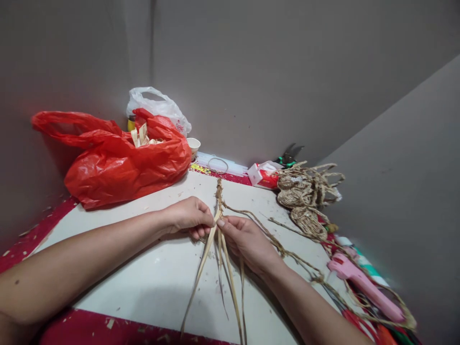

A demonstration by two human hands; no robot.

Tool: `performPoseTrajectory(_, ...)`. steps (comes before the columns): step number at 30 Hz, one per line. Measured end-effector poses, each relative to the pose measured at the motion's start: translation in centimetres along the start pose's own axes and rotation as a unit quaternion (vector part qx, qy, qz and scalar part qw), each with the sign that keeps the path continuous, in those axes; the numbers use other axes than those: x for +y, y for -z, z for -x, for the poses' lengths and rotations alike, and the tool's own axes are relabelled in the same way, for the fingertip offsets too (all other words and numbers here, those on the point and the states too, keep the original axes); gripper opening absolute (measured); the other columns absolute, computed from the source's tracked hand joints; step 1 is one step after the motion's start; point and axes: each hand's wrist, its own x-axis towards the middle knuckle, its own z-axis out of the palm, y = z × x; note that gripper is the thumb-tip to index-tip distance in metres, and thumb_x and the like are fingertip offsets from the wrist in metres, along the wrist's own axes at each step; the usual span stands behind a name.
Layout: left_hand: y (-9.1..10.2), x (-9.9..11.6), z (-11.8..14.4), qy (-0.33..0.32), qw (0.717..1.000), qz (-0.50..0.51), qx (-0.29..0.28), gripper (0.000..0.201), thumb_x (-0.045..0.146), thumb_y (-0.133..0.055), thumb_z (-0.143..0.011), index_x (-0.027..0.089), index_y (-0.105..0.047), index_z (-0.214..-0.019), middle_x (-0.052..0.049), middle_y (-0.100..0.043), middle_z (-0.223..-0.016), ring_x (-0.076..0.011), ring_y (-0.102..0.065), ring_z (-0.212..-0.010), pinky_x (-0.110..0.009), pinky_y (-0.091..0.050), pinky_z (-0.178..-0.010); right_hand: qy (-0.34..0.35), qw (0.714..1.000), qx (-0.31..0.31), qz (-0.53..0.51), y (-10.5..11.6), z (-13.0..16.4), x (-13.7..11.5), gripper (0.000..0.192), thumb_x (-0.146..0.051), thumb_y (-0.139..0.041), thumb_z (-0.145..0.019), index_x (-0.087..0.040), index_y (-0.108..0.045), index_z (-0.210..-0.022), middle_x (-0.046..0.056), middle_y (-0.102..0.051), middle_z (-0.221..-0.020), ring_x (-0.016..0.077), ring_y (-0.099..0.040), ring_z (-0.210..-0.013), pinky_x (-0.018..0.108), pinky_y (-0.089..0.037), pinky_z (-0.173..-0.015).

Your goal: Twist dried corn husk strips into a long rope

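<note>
**Braid (219,189) above, loose strands (231,278) below, both hands at the junction**

The braid stands at the centre of the frame, on the white surface (143,282), its long axis running almost straight up the picture. Everything turns on its lower end: there the plaited part gives way to strands that fan toward the bottom edge.

The left hand (192,214) comes in from the left, its grip pinched on the pale strands just beneath the plait. The right hand (249,239) meets it from the lower right, thumb and finger pinching at the same spot. Neither is clearly nearer; the fingertips nearly meet. From both grips, the finished length lies upward. A twisted cord (282,251) runs off toward the lower right; whether it joins the braid, I cannot tell.
</note>
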Motion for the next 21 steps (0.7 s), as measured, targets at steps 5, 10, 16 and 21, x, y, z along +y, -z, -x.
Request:
performPoseTrajectory(5, -0.4, -0.6, -0.2, -0.035, 0.998, -0.045, 0.015, 0.008, 0.019, -0.056, -0.066, 0.014, -0.052, -0.061, 0.003, -0.052, -0.044, -0.0065, -0.046, -0.037, -0.019, -0.040, -0.041, 0.015, 1.000, 0.010, 0.023, -0.2, 0.1, -0.2, 0.037, -0.048, -0.067, -0.067, -0.015, -0.051, -0.061, -0.008, -0.034, -0.044, 0.0033, -0.018, -0.038, 0.022, -0.009, -0.038)
performPoseTrajectory(10, -0.9, -0.5, 0.0, -0.085, 0.995, -0.046, 0.031, 0.011, 0.019, -0.055, -0.067, 0.014, -0.051, -0.059, 0.005, -0.047, -0.041, -0.0060, -0.042, -0.036, -0.018, -0.035, -0.039, 0.024, 0.999, 0.032, 0.020, 0.0, 0.0, 0.1, 0.034, -0.044, -0.068, -0.067, -0.015, -0.051, -0.062, -0.009, -0.033, -0.044, 0.0035, -0.020, -0.039, 0.021, -0.012, -0.040)
performPoseTrajectory(16, -0.2, 2.4, 1.5, -0.195, 0.978, 0.017, 0.072, 0.010, 0.020, -0.057, -0.070, 0.013, -0.051, -0.067, 0.002, -0.055, -0.056, -0.0048, -0.051, -0.049, -0.016, -0.041, -0.050, 0.010, 0.999, 0.013, -0.031, 0.2, -0.4, 0.2, 0.034, -0.042, -0.070, -0.065, -0.015, -0.051, -0.060, -0.006, -0.041, -0.046, 0.0042, -0.025, -0.039, 0.021, -0.015, -0.041)
performPoseTrajectory(21, 2.0, 7.5, 5.0, -0.249, 0.952, 0.047, 0.169, 0.014, 0.029, -0.049, -0.078, 0.017, -0.047, -0.072, 0.001, -0.058, -0.066, -0.0080, -0.056, -0.057, -0.022, -0.044, -0.056, -0.015, 1.000, 0.014, 0.008, 0.3, -0.3, 0.2, 0.031, -0.044, -0.065, -0.069, -0.015, -0.056, -0.064, -0.008, -0.034, -0.039, 0.0045, -0.020, -0.034, 0.022, -0.008, -0.037)
